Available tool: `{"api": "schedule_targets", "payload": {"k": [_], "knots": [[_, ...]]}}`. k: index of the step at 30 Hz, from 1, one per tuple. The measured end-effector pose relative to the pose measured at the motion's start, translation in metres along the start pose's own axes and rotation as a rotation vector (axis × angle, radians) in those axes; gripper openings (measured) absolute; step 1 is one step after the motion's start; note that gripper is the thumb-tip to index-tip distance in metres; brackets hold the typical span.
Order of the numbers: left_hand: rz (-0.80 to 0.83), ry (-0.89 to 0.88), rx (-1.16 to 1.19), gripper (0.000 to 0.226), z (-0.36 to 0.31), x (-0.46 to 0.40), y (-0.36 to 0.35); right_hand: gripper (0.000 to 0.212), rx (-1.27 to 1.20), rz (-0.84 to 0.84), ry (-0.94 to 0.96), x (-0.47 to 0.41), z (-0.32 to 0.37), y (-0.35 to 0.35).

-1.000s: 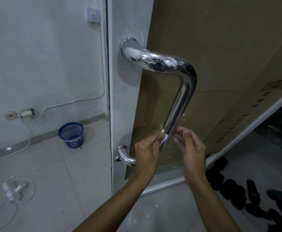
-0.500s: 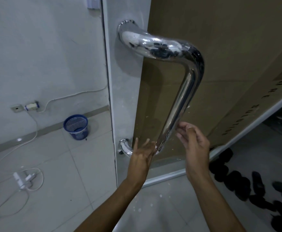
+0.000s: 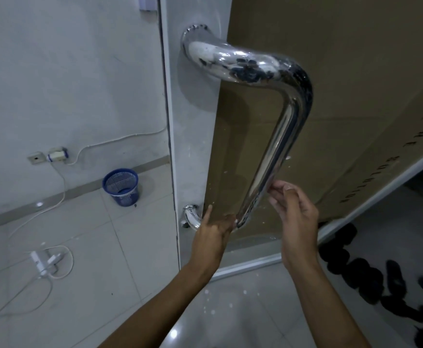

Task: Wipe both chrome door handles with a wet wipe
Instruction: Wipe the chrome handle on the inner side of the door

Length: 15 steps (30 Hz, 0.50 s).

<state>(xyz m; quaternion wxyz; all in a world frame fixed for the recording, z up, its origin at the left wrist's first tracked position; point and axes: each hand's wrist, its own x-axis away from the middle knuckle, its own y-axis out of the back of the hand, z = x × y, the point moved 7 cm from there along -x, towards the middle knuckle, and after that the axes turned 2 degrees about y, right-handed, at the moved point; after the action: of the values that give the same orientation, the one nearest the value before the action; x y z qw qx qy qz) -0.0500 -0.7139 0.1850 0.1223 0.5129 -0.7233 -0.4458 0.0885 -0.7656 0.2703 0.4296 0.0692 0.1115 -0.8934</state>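
Note:
One large chrome door handle [image 3: 283, 136], a curved pull bar, is fixed to the white frame of a glass door [image 3: 192, 121]. Its upper part is smeared with dark and white marks. My left hand [image 3: 213, 232] reaches the bar's lower bend with its fingers stretched out against the metal and the thumb raised. My right hand [image 3: 293, 212] is on the right of the bar a little higher, its loosely curved fingertips touching the lower shaft. No wet wipe shows plainly; it may be hidden under my left fingers. No second handle is in view.
Brown cardboard [image 3: 343, 71] stands behind the glass. A blue mesh basket [image 3: 121, 187] sits on the tiled floor by the wall. A wall socket with a plug [image 3: 57, 154] feeds a white cable to a charger [image 3: 45, 259] on the floor. Dark shoes [image 3: 356, 270] lie at the right.
My left hand slid down the bar to its lower bend and its fingers straightened. The white wipe seen between both hands a second ago no longer shows. My right hand stayed beside the shaft.

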Motion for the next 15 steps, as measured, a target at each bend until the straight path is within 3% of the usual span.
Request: {"api": "schedule_targets", "payload": {"k": [4, 8, 11, 15], "knots": [[-0.08, 0.187, 0.505, 0.024, -0.001, -0.007, 0.005, 0.032, 0.0, -0.001, -0.005, -0.001, 0.001, 0.0], [-0.128, 0.205, 0.858, 0.027, -0.022, -0.024, 0.025, 0.032, 0.009, 0.02, -0.003, -0.002, 0.001, 0.0], [-0.164, 0.209, 0.871, 0.032, -0.031, -0.024, 0.029, 0.034, 0.011, 0.023, 0.001, -0.003, 0.002, 0.0], [-0.129, 0.277, 0.709, 0.038, -0.022, 0.002, 0.009, 0.039, 0.031, 0.033, 0.009, -0.003, 0.004, 0.0]]}}
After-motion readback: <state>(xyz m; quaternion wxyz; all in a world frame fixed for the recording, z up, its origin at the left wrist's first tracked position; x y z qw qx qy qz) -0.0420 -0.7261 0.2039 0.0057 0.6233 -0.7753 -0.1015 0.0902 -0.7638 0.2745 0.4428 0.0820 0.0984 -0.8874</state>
